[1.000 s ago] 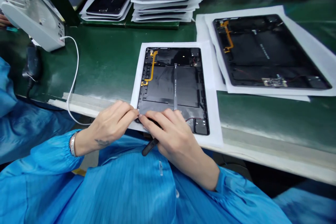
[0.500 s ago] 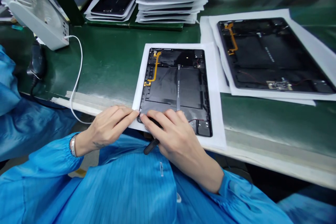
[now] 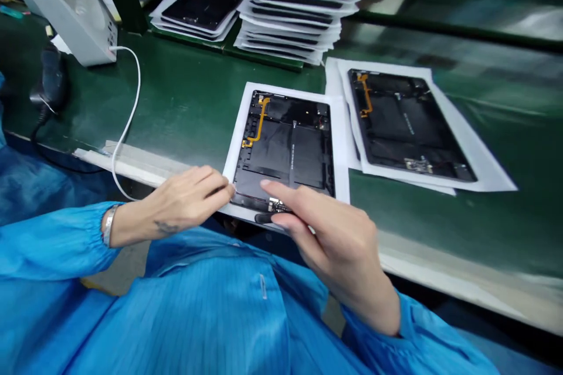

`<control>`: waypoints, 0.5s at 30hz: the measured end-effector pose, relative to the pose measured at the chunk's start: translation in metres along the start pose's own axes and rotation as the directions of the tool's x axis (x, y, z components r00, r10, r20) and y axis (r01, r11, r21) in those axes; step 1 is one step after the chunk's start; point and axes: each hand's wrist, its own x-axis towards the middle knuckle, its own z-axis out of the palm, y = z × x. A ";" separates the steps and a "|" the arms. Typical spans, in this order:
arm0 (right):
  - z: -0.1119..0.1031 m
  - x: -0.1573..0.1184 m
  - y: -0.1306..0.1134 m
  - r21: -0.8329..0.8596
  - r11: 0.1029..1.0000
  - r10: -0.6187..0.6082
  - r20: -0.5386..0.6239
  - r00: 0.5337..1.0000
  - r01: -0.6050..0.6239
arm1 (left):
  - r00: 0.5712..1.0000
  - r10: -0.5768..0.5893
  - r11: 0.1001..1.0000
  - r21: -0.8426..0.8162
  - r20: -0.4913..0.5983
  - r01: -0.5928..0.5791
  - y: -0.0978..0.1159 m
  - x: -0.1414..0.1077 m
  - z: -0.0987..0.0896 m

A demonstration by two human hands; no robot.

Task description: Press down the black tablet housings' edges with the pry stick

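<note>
right hand [image 3: 341,252] lifted, grip unclear, over black tablet back [image 3: 281,155] (orange flex cable [image 3: 261,121]), left hand [image 3: 180,202] open at edge

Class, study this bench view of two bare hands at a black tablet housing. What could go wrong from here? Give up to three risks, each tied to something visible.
The black tablet housing lies on a white paper sheet at the front edge of the green bench, so it might slip off. The right hand's bare fingers are close to a small circuit board, and could smudge or knock it. The orange flex cable looks exposed, so it could perhaps snag.
</note>
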 end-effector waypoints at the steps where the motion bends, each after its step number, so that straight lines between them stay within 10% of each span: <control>1: 0.001 -0.001 0.000 -0.007 1.000 0.008 -0.001 1.000 -0.008 | 0.998 -0.060 0.996 -0.069 -0.006 0.059 -0.004 0.000 0.004; 15: 0.028 0.000 0.004 -0.091 0.995 -0.021 0.199 0.980 0.039 | 0.982 -0.176 0.844 -0.505 0.061 0.183 -0.012 -0.007 0.031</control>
